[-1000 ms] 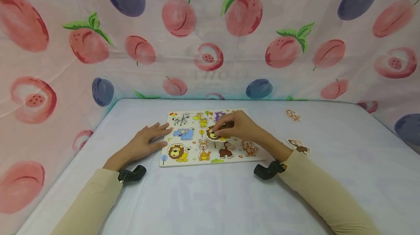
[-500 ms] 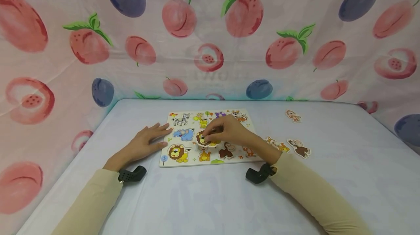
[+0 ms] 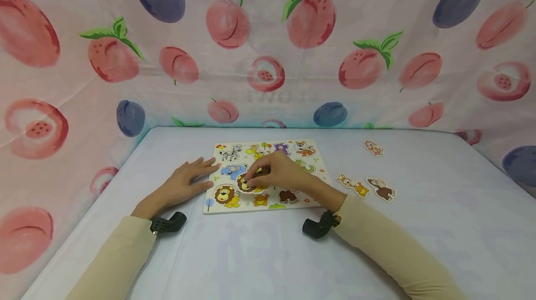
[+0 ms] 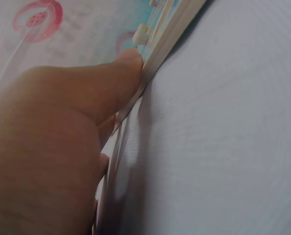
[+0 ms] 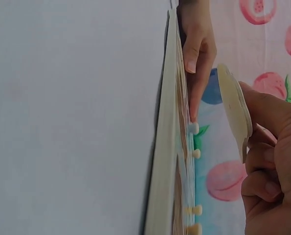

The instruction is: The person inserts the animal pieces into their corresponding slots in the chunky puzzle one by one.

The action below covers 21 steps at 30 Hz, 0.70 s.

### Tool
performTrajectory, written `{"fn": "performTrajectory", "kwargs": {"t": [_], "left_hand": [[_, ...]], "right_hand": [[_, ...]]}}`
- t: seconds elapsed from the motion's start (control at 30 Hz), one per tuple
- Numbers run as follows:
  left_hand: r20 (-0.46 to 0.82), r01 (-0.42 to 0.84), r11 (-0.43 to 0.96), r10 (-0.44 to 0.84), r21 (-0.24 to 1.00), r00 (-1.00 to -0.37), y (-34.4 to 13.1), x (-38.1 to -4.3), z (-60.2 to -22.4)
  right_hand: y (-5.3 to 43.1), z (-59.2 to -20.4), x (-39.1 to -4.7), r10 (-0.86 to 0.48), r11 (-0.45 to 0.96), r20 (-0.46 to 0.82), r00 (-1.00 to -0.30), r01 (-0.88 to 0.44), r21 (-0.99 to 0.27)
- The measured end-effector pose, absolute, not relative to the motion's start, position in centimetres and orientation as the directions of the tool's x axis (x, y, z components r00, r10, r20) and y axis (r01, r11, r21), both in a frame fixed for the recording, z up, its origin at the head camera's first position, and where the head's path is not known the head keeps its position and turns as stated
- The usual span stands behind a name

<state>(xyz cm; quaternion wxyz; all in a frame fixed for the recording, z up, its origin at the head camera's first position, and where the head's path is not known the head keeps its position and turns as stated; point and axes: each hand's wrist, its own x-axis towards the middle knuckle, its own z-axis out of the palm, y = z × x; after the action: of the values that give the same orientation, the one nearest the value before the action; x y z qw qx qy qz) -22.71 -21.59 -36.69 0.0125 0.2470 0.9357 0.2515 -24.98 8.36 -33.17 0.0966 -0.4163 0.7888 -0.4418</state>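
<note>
My right hand (image 3: 279, 170) pinches a lion puzzle piece (image 3: 243, 183) over the lower left part of the animal peg-puzzle board (image 3: 244, 210). In the right wrist view the lion piece (image 5: 235, 110) hangs tilted, with a gap between it and the board (image 5: 162, 161). Just to its lower left is the lion-shaped place (image 3: 226, 196) printed with the same animal. My left hand (image 3: 181, 181) rests on the board's left edge with its fingers spread. In the left wrist view the thumb (image 4: 128, 73) touches that edge.
Right of the board lie a kangaroo piece (image 3: 353, 185), a brown ape piece (image 3: 381, 189) and a monkey piece (image 3: 373, 148). Elephant (image 3: 231, 170), zebra (image 3: 230, 152) and other pegged animals sit in the board. A fruit-print curtain (image 3: 268, 49) stands behind the white table (image 3: 251, 253).
My right hand has carried the lion piece left and slightly down over the board, from its middle toward the lower left. The kangaroo piece has come out from behind the right wrist. The left hand stays put.
</note>
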Motion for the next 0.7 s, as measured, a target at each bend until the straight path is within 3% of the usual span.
{"fn": "performTrajectory", "kwargs": {"t": [0.27, 0.7], "left_hand": [[0.121, 0.482, 0.733, 0.489, 0.479, -0.864, -21.7, -22.8, -36.7], [0.131, 0.494, 0.724, 0.498, 0.481, -0.857, -21.9, -22.8, -36.7]], "right_hand": [[6.3, -33.0, -24.6, -0.750, 0.262, 0.272, -0.604, -0.647, -0.716], [3.8, -33.1, -23.5, -0.712, 0.340, 0.161, -0.684, -0.536, -0.773]]}}
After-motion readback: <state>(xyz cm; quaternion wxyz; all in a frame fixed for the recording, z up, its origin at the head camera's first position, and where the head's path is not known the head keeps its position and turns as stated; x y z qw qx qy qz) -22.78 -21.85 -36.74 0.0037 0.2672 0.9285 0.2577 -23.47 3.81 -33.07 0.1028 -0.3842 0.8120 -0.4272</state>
